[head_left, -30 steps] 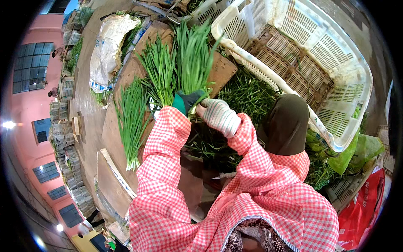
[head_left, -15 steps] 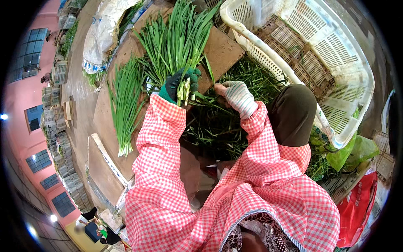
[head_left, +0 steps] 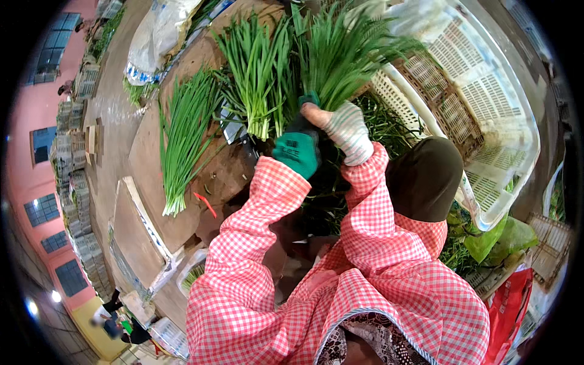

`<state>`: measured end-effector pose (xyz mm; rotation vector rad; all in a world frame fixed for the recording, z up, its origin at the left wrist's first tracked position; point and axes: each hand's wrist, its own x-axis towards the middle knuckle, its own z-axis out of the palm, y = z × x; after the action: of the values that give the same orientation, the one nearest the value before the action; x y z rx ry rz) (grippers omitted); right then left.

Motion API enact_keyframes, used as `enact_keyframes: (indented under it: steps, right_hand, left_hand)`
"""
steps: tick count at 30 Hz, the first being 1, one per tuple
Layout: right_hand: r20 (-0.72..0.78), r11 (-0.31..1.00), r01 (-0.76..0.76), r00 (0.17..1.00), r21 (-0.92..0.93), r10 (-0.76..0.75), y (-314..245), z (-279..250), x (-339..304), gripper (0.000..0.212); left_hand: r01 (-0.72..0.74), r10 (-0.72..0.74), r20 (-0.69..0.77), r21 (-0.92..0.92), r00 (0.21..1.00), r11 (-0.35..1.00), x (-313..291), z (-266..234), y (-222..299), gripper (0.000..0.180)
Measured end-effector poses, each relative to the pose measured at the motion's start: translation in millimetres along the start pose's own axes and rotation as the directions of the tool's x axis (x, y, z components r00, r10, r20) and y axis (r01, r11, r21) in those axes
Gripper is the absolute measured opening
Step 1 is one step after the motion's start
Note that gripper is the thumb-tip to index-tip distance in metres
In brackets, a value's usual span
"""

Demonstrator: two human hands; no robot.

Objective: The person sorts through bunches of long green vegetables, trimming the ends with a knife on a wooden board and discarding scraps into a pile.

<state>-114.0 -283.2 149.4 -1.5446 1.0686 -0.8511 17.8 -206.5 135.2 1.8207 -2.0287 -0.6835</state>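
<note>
My left hand [head_left: 297, 152], in a green glove, and my right hand [head_left: 350, 131], in a striped whitish glove with a bare thumb, meet at the base of a bunch of garlic chives [head_left: 340, 58]. Both are closed around it; the leaves fan up and to the right, slightly blurred, and the cut ends are hidden. Just left of it, a second bunch of garlic chives [head_left: 255, 73] lies on the brown board [head_left: 146, 146], pale ends toward me. Farther left rests a third bunch [head_left: 185, 140]. A flat shiny blade-like thing [head_left: 232, 131] shows between those two bunches.
A large white plastic crate [head_left: 486, 79] stands tilted at the right, beside my knee [head_left: 426, 176]. Loose dark green leaves [head_left: 389, 125] are heaped between the crate and my hands. A red strip [head_left: 205, 205] lies near the third bunch. A red bag [head_left: 511, 310] is at lower right.
The bunch that my left hand held now lies on the board, out of that hand. Both hands have come together on another bunch farther right. The view has shifted slightly.
</note>
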Motion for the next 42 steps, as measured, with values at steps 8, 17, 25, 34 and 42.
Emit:
enact_keyframes:
  steps: [8, 17, 25, 34, 42]
  right_hand:
    - [0.11, 0.591, -0.303, 0.934, 0.748, 0.341, 22, -18, -9, 0.028]
    - [0.119, 0.597, -0.321, 0.928, 0.735, 0.353, 21, -30, -16, 0.038]
    - [0.056, 0.547, -0.209, 0.957, 0.811, 0.284, 1, -29, -24, 0.04]
    - [0.074, 0.427, -0.202, 0.952, 0.881, 0.298, -29, -42, -35, 0.035]
    - [0.019, 0.456, -0.099, 0.984, 0.885, 0.178, -49, -84, -32, 0.04]
  left_hand:
    - [0.038, 0.007, 0.064, -0.668, 0.998, 0.743, 13, -37, 16, 0.075]
    - [0.248, -0.485, 0.171, -0.964, 0.858, 0.099, 5, -44, -25, 0.048]
    - [0.255, -0.489, 0.088, -0.924, 0.868, 0.285, 7, -40, -23, 0.055]
    - [0.286, -0.403, -0.134, -0.51, 0.906, 0.812, 10, -28, -37, 0.05]
    - [0.293, -0.248, -0.228, 0.186, 0.941, 0.938, 9, -44, -29, 0.054]
